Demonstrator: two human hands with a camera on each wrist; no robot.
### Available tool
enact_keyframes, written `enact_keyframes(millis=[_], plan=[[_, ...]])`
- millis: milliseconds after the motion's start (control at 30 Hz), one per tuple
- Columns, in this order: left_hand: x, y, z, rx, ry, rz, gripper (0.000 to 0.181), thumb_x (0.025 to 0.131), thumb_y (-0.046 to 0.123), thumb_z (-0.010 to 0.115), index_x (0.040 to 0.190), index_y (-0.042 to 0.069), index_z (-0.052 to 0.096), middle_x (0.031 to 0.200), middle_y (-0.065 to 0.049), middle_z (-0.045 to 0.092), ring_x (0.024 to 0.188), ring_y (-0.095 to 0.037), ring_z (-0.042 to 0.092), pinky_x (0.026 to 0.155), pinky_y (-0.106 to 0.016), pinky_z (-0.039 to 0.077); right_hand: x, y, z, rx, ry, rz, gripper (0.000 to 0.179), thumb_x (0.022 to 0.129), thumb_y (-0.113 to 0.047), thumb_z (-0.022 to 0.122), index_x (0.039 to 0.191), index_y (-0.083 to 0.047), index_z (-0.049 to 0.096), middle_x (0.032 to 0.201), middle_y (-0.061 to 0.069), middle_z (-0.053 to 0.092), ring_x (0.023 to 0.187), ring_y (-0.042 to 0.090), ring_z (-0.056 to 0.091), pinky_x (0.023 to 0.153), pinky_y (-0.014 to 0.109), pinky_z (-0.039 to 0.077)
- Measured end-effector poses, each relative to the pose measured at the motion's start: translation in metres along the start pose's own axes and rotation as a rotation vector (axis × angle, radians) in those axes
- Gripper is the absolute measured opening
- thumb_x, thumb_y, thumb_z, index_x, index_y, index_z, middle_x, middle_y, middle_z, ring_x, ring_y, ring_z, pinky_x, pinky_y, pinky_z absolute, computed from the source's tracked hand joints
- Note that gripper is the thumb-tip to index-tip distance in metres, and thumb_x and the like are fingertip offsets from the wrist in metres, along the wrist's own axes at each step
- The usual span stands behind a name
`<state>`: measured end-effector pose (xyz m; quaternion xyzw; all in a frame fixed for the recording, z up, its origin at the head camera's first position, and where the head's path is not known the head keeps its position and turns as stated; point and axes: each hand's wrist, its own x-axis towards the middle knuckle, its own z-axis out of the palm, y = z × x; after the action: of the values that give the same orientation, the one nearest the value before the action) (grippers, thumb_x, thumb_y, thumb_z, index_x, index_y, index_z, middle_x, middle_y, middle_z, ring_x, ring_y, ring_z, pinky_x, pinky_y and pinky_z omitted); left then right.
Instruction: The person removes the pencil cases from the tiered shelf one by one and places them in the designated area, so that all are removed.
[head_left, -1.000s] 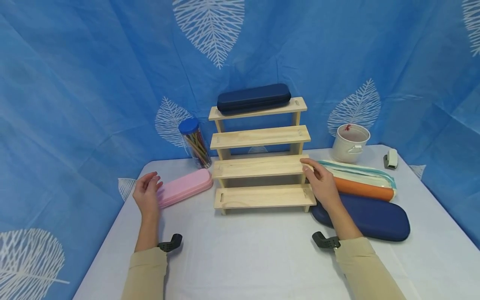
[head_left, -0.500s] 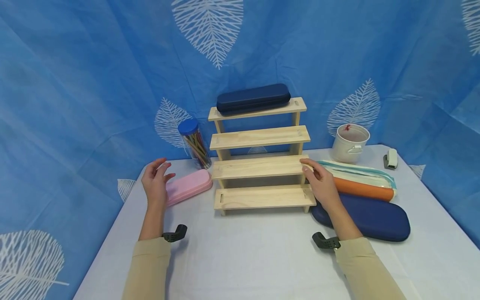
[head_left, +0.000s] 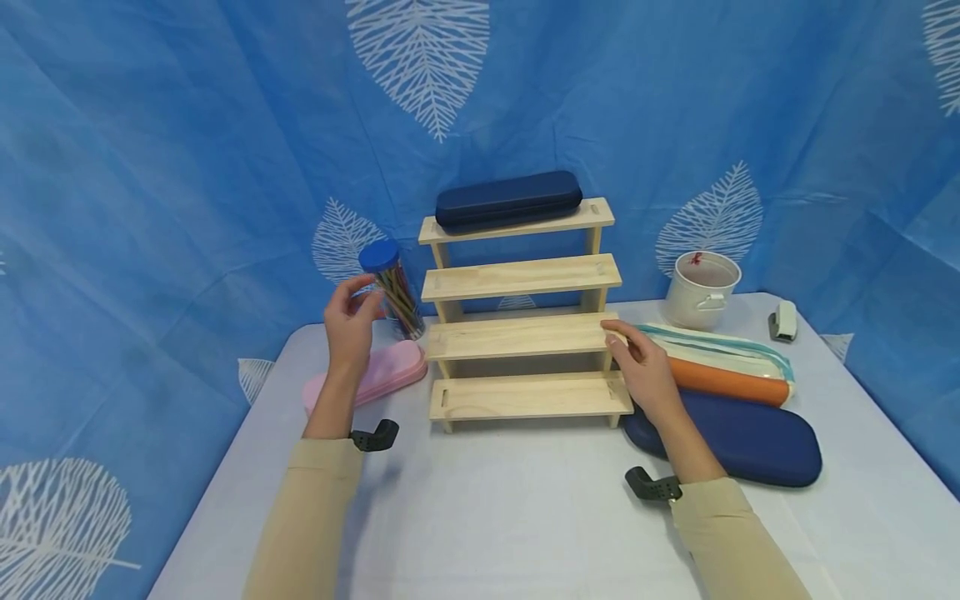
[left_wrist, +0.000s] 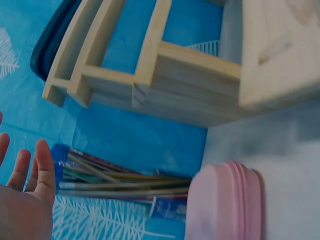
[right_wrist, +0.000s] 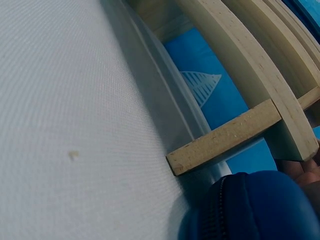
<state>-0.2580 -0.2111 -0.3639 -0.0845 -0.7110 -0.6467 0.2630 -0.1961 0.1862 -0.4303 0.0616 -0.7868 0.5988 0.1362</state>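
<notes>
My left hand point(head_left: 351, 325) is raised above the pink pencil case point(head_left: 393, 367), just in front of the clear jar of pencils point(head_left: 397, 292) with a blue lid. Its fingers are parted from the thumb and hold nothing; in the left wrist view the jar point(left_wrist: 125, 182) lies beyond the fingertips, with a gap between. My right hand point(head_left: 643, 367) pinches the right end of a lower tier of the wooden step shelf point(head_left: 517, 336). Only part of its fingers point(right_wrist: 302, 172) shows in the right wrist view. A dark blue case point(head_left: 510, 200) rests on the top tier.
Right of the shelf lie a cream and orange zip pouch point(head_left: 731, 375) and a large navy zip case point(head_left: 750, 437). Behind them stand a white pot point(head_left: 697, 300) and a small stapler point(head_left: 783, 321). A blue leaf-print cloth point(head_left: 187, 208) hangs behind the white table point(head_left: 495, 517).
My left hand has moved right and away from me, from the pink case's left end up to the pencil jar. The right hand stays at the shelf.
</notes>
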Motion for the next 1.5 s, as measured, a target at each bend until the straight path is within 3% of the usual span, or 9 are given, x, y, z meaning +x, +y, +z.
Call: enact_keyframes(millis=[167,433,600,700,900,1133,1300,1500], plan=[[0.009,0.008,0.013,-0.008,-0.044,0.009,0.033,0.094,0.014,0.063,0.122,-0.002,0.058,0.124,-0.018,0.054,0.095,-0.023,0.061,0.083,-0.033,0.051,0.000,0.001,0.000,-0.006,-0.003,-0.001,0.036,0.100,-0.025,0.053,0.132,-0.009,0.058,0.139,0.008,0.051,0.135,0.020,0.035,0.110,0.042,0.029],[0.016,0.052,0.035,0.005,-0.108,0.017,0.033,0.095,0.012,0.060,0.127,0.005,0.057,0.127,-0.014,0.055,0.107,-0.025,0.059,0.090,-0.032,0.050,-0.001,0.000,0.000,-0.020,0.010,-0.004,0.035,0.100,-0.025,0.053,0.131,-0.009,0.059,0.137,0.008,0.052,0.135,0.020,0.036,0.110,0.042,0.029],[0.025,0.063,0.045,0.022,-0.131,0.011,0.038,0.096,0.012,0.059,0.133,0.007,0.054,0.131,-0.013,0.053,0.110,-0.025,0.059,0.092,-0.032,0.049,-0.002,0.001,0.001,0.003,0.008,0.003,0.035,0.100,-0.023,0.054,0.131,-0.007,0.058,0.138,0.009,0.051,0.136,0.020,0.035,0.110,0.042,0.028],[0.033,0.064,0.051,0.043,-0.140,0.019,0.038,0.096,0.014,0.059,0.133,0.006,0.054,0.130,-0.013,0.053,0.110,-0.024,0.059,0.092,-0.032,0.049,-0.002,0.001,0.000,0.000,0.015,0.007,0.035,0.100,-0.023,0.054,0.131,-0.008,0.058,0.138,0.008,0.051,0.136,0.019,0.035,0.110,0.042,0.028],[0.058,0.045,0.060,0.060,-0.160,0.037,0.040,0.095,0.021,0.062,0.132,0.009,0.055,0.131,-0.011,0.052,0.111,-0.023,0.058,0.093,-0.031,0.049,-0.002,0.001,-0.001,-0.009,0.022,0.007,0.035,0.100,-0.024,0.053,0.131,-0.008,0.058,0.139,0.008,0.050,0.136,0.019,0.034,0.110,0.042,0.029],[0.077,0.048,0.075,0.120,-0.207,0.061,0.049,0.092,0.035,0.066,0.131,0.008,0.055,0.133,-0.015,0.051,0.109,-0.022,0.058,0.090,-0.034,0.049,0.001,0.007,0.001,0.030,0.016,0.002,0.036,0.100,-0.026,0.054,0.132,-0.009,0.058,0.139,0.008,0.050,0.136,0.019,0.033,0.110,0.042,0.028],[0.085,0.051,0.083,0.153,-0.240,0.033,0.051,0.093,0.039,0.062,0.134,0.009,0.053,0.135,-0.009,0.049,0.115,-0.020,0.054,0.091,-0.033,0.048,0.006,0.017,0.000,0.030,0.008,0.005,0.037,0.099,-0.029,0.054,0.132,-0.012,0.058,0.139,0.006,0.050,0.137,0.017,0.032,0.110,0.042,0.028],[0.095,0.050,0.091,0.274,-0.252,-0.028,0.051,0.093,0.046,0.060,0.135,0.018,0.053,0.136,-0.003,0.049,0.121,-0.019,0.049,0.095,-0.036,0.044,0.012,0.035,0.002,0.034,0.017,-0.004,0.037,0.097,-0.035,0.057,0.130,-0.018,0.061,0.138,0.000,0.051,0.136,0.012,0.033,0.110,0.040,0.028]])
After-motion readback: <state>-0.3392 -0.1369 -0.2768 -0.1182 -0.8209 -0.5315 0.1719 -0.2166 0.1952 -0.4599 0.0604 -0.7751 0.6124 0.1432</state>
